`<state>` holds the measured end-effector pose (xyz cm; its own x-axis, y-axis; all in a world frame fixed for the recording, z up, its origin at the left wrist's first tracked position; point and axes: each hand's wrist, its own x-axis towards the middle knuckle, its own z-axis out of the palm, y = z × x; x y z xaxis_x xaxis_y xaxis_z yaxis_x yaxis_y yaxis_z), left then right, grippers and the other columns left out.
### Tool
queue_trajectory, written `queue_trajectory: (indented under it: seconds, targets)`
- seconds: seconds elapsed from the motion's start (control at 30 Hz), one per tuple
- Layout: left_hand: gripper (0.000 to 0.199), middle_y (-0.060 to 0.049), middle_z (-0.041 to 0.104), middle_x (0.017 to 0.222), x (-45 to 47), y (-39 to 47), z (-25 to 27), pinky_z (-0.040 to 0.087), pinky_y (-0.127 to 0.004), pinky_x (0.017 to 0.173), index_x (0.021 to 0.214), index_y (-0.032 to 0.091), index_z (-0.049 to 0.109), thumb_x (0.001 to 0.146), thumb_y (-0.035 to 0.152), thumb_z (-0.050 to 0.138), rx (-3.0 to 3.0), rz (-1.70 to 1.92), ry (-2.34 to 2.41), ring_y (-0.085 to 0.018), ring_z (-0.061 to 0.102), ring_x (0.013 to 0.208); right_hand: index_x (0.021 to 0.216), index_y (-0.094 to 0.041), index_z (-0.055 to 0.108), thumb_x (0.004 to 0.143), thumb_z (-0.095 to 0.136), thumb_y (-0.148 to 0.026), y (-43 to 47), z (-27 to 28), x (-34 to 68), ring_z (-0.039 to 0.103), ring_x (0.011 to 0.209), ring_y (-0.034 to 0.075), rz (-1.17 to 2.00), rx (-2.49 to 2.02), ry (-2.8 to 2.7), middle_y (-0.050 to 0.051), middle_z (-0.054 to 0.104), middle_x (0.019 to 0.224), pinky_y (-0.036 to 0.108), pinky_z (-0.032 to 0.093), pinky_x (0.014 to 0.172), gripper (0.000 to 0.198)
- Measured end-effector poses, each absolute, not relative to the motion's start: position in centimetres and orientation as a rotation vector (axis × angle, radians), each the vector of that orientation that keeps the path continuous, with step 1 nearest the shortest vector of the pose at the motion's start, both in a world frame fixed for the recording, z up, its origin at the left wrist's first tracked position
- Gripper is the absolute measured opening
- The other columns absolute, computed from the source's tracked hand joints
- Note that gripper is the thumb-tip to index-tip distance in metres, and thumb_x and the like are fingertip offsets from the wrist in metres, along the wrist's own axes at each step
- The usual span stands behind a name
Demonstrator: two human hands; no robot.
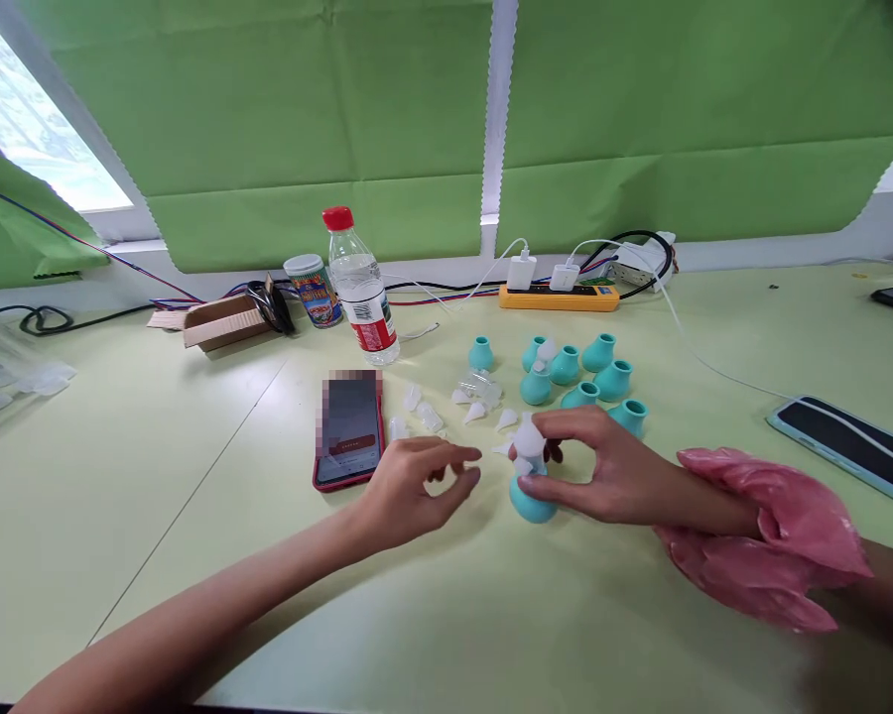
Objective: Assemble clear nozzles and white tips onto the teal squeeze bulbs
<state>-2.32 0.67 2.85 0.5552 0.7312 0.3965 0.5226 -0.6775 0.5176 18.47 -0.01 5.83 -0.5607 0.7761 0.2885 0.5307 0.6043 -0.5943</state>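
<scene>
My right hand (602,466) grips a small turquoise bulb-shaped bottle (534,504) whose neck carries a white translucent plastic piece (528,439). The bottle is roughly upright, with my thumb on its near side and the other fingers partly hidden behind. To its left, my left hand (424,486) hovers over the table with nothing in it, thumb and forefinger a little apart. Just beyond lie several small white pointed tips (476,412) and clear plastic pieces (430,416). Several more turquoise bottles (564,365) stand behind my right hand; one (536,385) has white pieces on its top.
A phone in a red case (349,431) lies left of the pieces. Behind it stand a water bottle (363,293), a can (313,290) and an open cardboard box (224,322). An orange power strip (558,297) sits by the wall. Another phone (852,441) with a cable lies right.
</scene>
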Motion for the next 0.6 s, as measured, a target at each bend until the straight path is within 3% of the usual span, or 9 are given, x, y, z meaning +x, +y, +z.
queue_trajectory:
  seconds: [0.1,0.2,0.47,0.6]
  targets:
    - [0.025,-0.004,0.061,0.053,-2.4,1.0,1.9,0.039,-0.024,0.042,0.089,0.012,0.064,0.074,0.026,0.050,2.872,0.466,1.007,-0.016,0.056,0.046,0.067,-0.016,0.056,0.072,0.056,-0.031,0.5,7.0,19.5,0.048,0.056,0.011,0.569,-1.078,-2.229,0.002,0.058,0.066,0.023,0.043,0.052,0.016]
    - [0.025,-0.003,0.059,0.057,-2.5,1.1,1.4,0.035,-0.024,0.040,0.093,0.015,0.062,0.078,0.021,0.043,3.006,0.233,0.963,-0.015,0.055,0.046,0.066,-0.016,0.058,0.070,0.058,-0.032,1.3,8.7,21.2,0.051,0.054,0.012,0.477,-1.118,-2.168,0.001,0.059,0.064,0.024,0.044,0.049,0.016]
    - [0.028,-0.005,0.057,0.073,-2.2,1.5,-0.1,0.040,-0.022,0.047,0.091,0.016,0.062,0.081,0.011,0.036,3.007,0.442,0.908,-0.013,0.054,0.059,0.070,-0.016,0.062,0.057,0.070,-0.038,4.1,12.5,29.1,0.051,0.047,0.009,-0.207,-1.616,-1.856,-0.001,0.058,0.054,0.021,0.038,0.043,0.026]
    - [0.028,-0.008,0.058,0.081,-2.0,1.5,-0.7,0.045,-0.023,0.055,0.092,0.015,0.060,0.082,0.010,0.035,2.972,0.597,0.870,-0.015,0.054,0.069,0.062,-0.014,0.061,0.054,0.064,-0.052,6.8,11.9,32.9,0.049,0.050,0.008,-0.347,-1.918,-1.960,0.000,0.059,0.053,0.023,0.032,0.046,0.039]
